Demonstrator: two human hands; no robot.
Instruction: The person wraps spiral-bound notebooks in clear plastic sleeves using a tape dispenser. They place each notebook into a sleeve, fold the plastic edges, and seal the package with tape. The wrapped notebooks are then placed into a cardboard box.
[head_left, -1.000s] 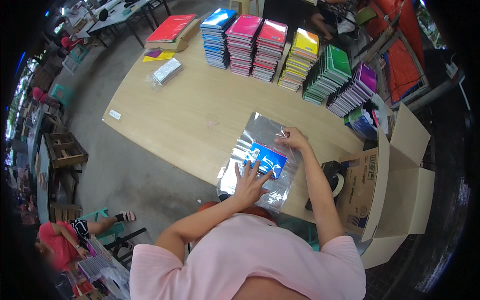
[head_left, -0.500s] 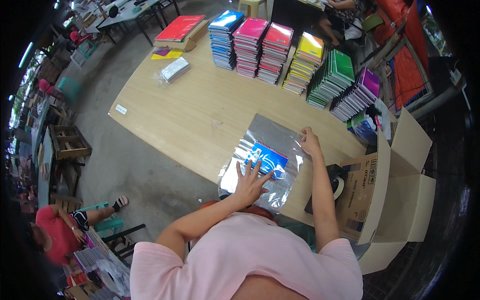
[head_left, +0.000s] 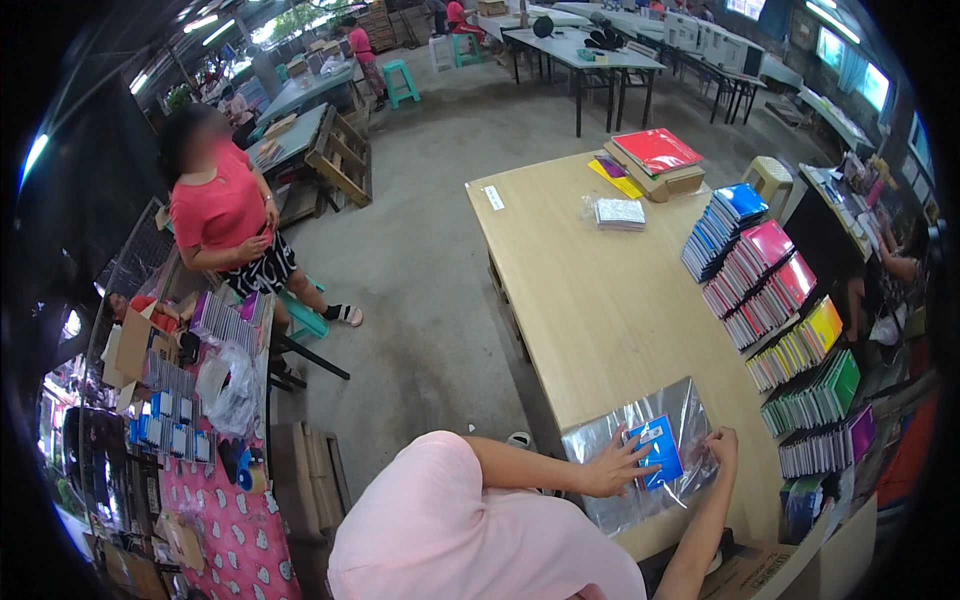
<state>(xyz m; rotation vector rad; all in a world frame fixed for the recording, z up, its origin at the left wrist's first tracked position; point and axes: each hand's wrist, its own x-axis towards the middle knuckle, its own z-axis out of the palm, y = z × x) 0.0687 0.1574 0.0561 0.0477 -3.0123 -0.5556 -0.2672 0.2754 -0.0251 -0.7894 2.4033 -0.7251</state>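
A spiral notebook with a blue cover (head_left: 664,462) lies on or inside a clear plastic bag (head_left: 690,402) spread flat at the near edge of the table. Fingers spread, my left hand (head_left: 608,468) rests over the notebook's left side and the film beside it. At the bag's right edge, my right hand (head_left: 722,444) has its fingers closed together, pinching the plastic. My hand hides part of the notebook's left edge.
The wooden table (head_left: 580,300) carries stacks of notebooks along its right side: blue (head_left: 722,225), pink (head_left: 768,242), yellow (head_left: 823,325), green (head_left: 840,380). A cardboard box (head_left: 830,555) stands at lower right. A person (head_left: 225,215) stands beside another table at left.
The view has swung left, bringing the standing person and left table further in. Both hands keep nearly the same places on the notebook and bag.
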